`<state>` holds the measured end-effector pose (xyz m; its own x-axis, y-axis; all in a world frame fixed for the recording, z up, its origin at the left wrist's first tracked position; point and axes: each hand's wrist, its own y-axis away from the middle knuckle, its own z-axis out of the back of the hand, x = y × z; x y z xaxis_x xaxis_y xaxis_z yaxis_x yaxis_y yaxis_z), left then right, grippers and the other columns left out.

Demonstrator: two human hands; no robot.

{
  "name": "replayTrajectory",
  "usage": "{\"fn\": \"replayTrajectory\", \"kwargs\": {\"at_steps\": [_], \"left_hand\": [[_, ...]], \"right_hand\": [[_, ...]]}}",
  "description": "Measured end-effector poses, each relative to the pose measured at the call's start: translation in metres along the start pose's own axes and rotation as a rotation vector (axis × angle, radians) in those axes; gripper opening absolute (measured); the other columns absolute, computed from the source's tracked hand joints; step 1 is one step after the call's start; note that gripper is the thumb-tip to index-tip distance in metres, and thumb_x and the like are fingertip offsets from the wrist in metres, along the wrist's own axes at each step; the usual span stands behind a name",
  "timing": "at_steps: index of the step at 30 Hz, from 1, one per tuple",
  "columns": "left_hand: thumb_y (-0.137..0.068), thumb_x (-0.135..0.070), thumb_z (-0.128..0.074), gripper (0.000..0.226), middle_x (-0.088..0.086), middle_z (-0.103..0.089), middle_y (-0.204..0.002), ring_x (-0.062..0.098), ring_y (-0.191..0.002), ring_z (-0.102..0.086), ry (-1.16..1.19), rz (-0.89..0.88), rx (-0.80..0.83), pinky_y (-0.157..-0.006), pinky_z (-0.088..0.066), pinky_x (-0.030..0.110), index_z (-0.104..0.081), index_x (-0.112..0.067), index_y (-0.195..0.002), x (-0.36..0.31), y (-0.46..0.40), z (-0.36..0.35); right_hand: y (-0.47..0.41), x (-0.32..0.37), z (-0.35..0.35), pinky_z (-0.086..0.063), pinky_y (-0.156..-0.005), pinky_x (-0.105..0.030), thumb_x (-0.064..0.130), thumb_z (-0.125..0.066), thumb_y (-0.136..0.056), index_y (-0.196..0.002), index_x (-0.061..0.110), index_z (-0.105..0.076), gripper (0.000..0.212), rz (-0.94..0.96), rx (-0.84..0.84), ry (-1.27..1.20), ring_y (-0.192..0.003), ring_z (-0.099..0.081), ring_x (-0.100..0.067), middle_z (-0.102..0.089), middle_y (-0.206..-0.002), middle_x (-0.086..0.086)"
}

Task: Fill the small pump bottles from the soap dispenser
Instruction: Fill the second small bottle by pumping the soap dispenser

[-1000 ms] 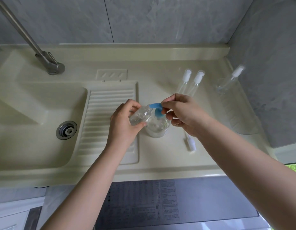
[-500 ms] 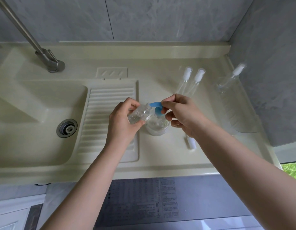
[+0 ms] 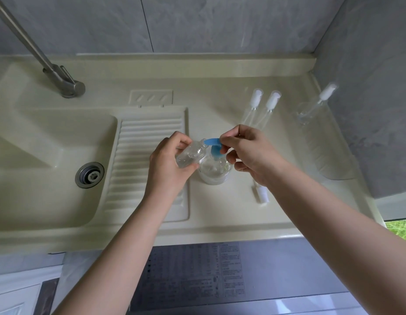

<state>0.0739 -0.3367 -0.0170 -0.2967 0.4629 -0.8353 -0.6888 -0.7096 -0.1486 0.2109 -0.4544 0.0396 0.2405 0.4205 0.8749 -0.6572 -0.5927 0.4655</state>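
Clear plastic, one small bottle (image 3: 190, 155), uncapped, which we hold in our left hand (image 3: 170, 164), fingers curled round its body; it lies tilted, long axis running from lower left up to its open neck at upper right, mouth just under the blue spout. Soap dispenser (image 3: 215, 169): clear round body, upright on the desk (image 3: 220, 212) beside the ribbed drainboard, blue pump head (image 3: 213, 147) with its spout pointing left. Our right hand (image 3: 249, 155) pinches the back of that pump head between thumb and forefinger. We judge the small bottle light, stiff and likely slippery once soapy; grip it round the middle. A loose pump cap (image 3: 261, 193) lies near the right wrist.
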Motion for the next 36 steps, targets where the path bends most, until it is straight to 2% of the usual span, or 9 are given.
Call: {"fn": "replayTrajectory", "kwargs": {"at_steps": [26, 32, 36], "left_hand": [[-0.066, -0.008, -0.087, 0.045, -0.009, -0.067, -0.099, 0.014, -0.093, -0.066, 0.030, 0.005, -0.004, -0.083, -0.055, 0.042, -0.060, -0.022, -0.098, 0.0009, 0.0014, 0.0010], [-0.065, -0.008, -0.088, 0.045, -0.010, -0.067, -0.100, 0.011, -0.092, -0.066, 0.024, -0.005, 0.005, -0.083, -0.055, 0.039, -0.061, -0.021, -0.098, 0.0010, 0.0004, 0.0010], [-0.065, -0.007, -0.087, 0.045, -0.010, -0.067, -0.099, 0.011, -0.091, -0.065, 0.020, -0.003, 0.003, -0.083, -0.055, 0.040, -0.061, -0.021, -0.098, 0.0026, 0.0014, 0.0012]], "right_hand": [[-0.0009, 0.0086, 0.0039, -0.032, -0.045, -0.021, 0.005, -0.059, -0.094, -0.088, 0.011, -0.060, 0.009, -0.062, 0.043, -0.026, -0.049, -0.045, -0.012, -0.064, -0.062, 0.000], [-0.0015, 0.0015, 0.0019, -0.031, -0.046, -0.024, 0.006, -0.058, -0.094, -0.089, 0.010, -0.059, 0.007, -0.032, 0.031, -0.016, -0.050, -0.045, -0.015, -0.063, -0.062, 0.001], [0.0000, 0.0030, 0.0038, -0.033, -0.045, -0.021, 0.006, -0.059, -0.094, -0.086, 0.011, -0.061, 0.009, -0.048, 0.041, -0.033, -0.050, -0.046, -0.012, -0.066, -0.063, 0.000]]}}
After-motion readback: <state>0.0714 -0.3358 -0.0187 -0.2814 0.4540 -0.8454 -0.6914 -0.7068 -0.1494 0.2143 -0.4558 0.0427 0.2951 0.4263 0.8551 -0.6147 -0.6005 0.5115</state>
